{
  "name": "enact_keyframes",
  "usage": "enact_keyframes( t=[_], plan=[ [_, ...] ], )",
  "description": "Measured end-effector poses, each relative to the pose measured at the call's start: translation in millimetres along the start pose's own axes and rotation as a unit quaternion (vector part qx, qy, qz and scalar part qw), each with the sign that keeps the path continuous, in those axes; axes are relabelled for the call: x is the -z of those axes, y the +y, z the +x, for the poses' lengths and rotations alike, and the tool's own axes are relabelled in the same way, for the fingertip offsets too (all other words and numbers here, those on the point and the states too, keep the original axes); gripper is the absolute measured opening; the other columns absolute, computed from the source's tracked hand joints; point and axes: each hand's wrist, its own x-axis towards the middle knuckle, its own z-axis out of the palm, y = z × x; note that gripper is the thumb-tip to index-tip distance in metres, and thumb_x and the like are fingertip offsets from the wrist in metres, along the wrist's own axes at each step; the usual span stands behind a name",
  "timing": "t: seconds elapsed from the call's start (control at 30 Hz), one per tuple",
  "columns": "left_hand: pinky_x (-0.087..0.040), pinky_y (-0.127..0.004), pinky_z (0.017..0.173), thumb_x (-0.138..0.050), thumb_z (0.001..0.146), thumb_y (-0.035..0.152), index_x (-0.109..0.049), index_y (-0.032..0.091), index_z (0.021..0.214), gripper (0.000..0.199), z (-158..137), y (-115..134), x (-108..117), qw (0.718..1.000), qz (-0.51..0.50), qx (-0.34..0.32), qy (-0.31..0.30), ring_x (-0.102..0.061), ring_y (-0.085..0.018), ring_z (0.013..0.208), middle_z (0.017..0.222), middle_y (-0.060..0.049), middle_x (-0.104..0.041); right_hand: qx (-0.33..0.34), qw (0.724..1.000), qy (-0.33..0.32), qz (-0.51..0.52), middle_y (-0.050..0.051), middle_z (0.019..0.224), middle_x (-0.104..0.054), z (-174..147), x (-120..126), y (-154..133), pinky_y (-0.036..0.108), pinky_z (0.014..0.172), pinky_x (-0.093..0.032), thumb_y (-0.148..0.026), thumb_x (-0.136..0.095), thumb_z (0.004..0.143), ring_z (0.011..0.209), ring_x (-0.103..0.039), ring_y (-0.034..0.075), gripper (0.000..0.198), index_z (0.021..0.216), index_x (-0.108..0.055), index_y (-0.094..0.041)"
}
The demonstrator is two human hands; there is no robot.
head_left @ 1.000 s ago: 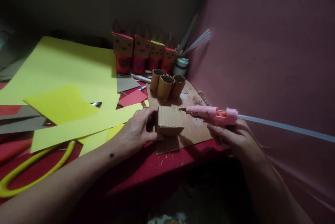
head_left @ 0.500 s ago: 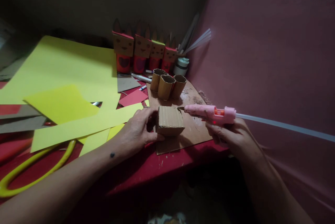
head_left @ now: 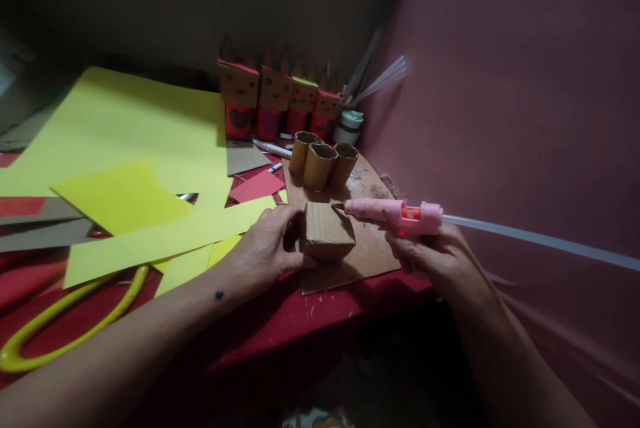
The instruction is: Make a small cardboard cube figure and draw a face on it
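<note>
A small cardboard box (head_left: 327, 231) rests on a flat cardboard sheet (head_left: 373, 256). My left hand (head_left: 273, 241) grips the box at its left side, thumb by the lower front corner and fingers partly hidden behind it. In my right hand (head_left: 433, 251) is a pink glue gun (head_left: 385, 213), its fingers wrapped round the handle. The nozzle points left and lies over the far right edge of the box top; whether it touches cannot be made out. A long clear glue stick (head_left: 530, 239) sticks out of the gun's back.
Behind the box stand three cardboard tubes (head_left: 320, 167). Farther back are several box-headed cardboard figures (head_left: 239, 88) and a pale jar (head_left: 349, 127) near spare glue sticks (head_left: 383, 80). Yellow paper (head_left: 145, 128) and yellow-handled scissors (head_left: 75, 315) lie left. A pink wall (head_left: 500, 81) bounds the right.
The glue gun in my right hand has moved a little left, bringing its nozzle further over the box top. My left hand keeps its hold on the box.
</note>
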Motion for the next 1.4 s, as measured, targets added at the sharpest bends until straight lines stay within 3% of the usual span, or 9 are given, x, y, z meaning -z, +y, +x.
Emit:
enact_keyframes(
  t=[0.17, 0.33, 0.53, 0.73, 1.1, 1.4],
  plan=[
    [-0.052, -0.045, 0.088, -0.079, 0.067, 0.03, -0.063, 0.022, 0.113, 0.05, 0, 3, 1, 1.0, 0.008, -0.006, 0.0, -0.065, -0.031, 0.103, 0.112, -0.008, -0.069, 0.009, 1.0, 0.008, -0.002, 0.004, 0.069, -0.064, 0, 2, 3, 0.034, 0.062, -0.053, -0.027, -0.057, 0.095, 0.066, -0.06, 0.021, 0.037, 0.129, -0.072, -0.023],
    [-0.052, -0.045, 0.087, -0.078, 0.068, 0.03, -0.063, 0.023, 0.116, 0.051, -1, 2, 1, 1.0, 0.006, -0.014, 0.001, -0.065, -0.031, 0.102, 0.113, -0.008, -0.07, 0.003, 1.0, 0.013, -0.024, 0.0, 0.06, -0.056, -5, 6, 8, 0.031, 0.056, -0.05, -0.028, -0.059, 0.096, 0.053, -0.05, 0.016, 0.035, 0.128, -0.073, -0.025],
    [-0.052, -0.044, 0.086, -0.08, 0.066, 0.032, -0.064, 0.022, 0.112, 0.05, 0, 1, 0, 1.0, 0.013, -0.006, 0.004, -0.065, -0.031, 0.102, 0.112, -0.009, -0.069, 0.0, 1.0, 0.007, -0.017, 0.001, 0.064, -0.059, -2, 4, 6, 0.032, 0.06, -0.051, -0.028, -0.06, 0.093, 0.057, -0.052, 0.017, 0.036, 0.126, -0.073, -0.022],
    [-0.052, -0.043, 0.085, -0.08, 0.064, 0.032, -0.064, 0.024, 0.112, 0.051, 0, 3, 0, 1.0, 0.019, -0.005, 0.008, -0.065, -0.03, 0.1, 0.108, -0.006, -0.07, 0.007, 1.0, 0.003, -0.018, -0.001, 0.064, -0.055, 0, 0, 2, 0.031, 0.062, -0.051, -0.026, -0.059, 0.094, 0.052, -0.043, 0.013, 0.037, 0.129, -0.073, -0.024],
    [-0.052, -0.045, 0.086, -0.078, 0.067, 0.032, -0.064, 0.023, 0.114, 0.05, -1, 5, 1, 1.0, 0.02, -0.009, 0.005, -0.065, -0.031, 0.101, 0.109, -0.008, -0.07, 0.0, 1.0, -0.002, -0.005, -0.001, 0.057, -0.051, -1, 0, 2, 0.039, 0.076, -0.055, -0.03, -0.058, 0.097, 0.067, -0.06, 0.021, 0.036, 0.129, -0.072, -0.022],
    [-0.052, -0.044, 0.084, -0.077, 0.069, 0.031, -0.064, 0.023, 0.115, 0.048, -1, 4, 1, 1.0, 0.012, -0.022, 0.002, -0.066, -0.031, 0.1, 0.109, -0.008, -0.071, -0.005, 0.999, 0.021, -0.033, 0.0, 0.053, -0.051, -10, 9, 9, 0.037, 0.061, -0.053, -0.03, -0.059, 0.097, 0.061, -0.059, 0.023, 0.031, 0.122, -0.075, -0.025]
  ],
)
